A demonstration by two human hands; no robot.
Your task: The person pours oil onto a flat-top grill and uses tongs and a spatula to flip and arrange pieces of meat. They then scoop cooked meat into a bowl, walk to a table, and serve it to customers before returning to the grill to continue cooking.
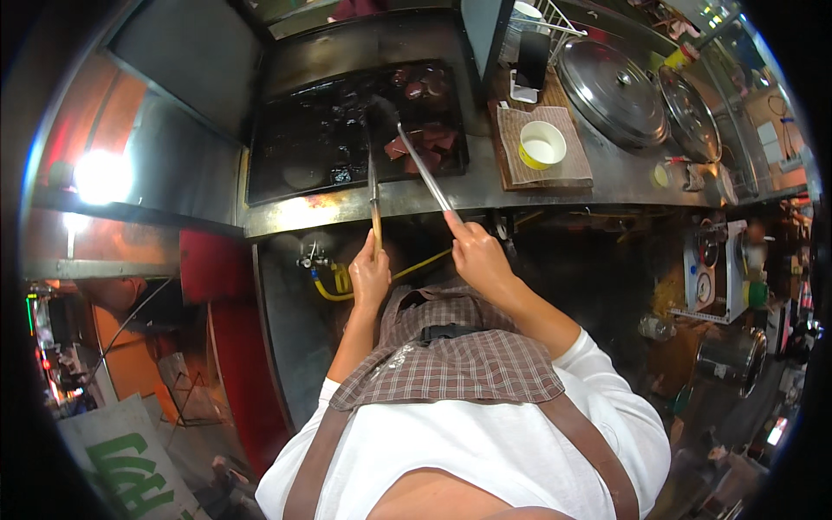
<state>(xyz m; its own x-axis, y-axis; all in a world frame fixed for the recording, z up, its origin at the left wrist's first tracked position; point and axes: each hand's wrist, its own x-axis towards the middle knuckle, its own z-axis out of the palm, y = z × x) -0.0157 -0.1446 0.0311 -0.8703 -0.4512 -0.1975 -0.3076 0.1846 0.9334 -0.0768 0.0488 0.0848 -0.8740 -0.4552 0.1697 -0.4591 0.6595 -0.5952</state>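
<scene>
My left hand [370,276] grips the wooden handle of a long metal utensil [372,175] whose far end reaches over a dark griddle [286,156]. In my right hand [480,255] is the metal handle of a ladle or spatula [422,168]; its dark head lies near the griddle's middle, beside the other tool, and its exact shape is unclear. Reddish-brown food blocks [426,148] sit at the griddle's right, partly behind the right tool's handle. Darker rounded pieces [416,89] lie behind them. Shiny, wet-looking matter covers the middle of the griddle.
Right of the griddle, a paper bowl [542,144] stands on a striped cloth [565,172] over a wooden board. Behind it is a phone on a white stand [524,88]. Large metal lids [611,91] lie farther right. A metal panel [188,71] borders the griddle's left.
</scene>
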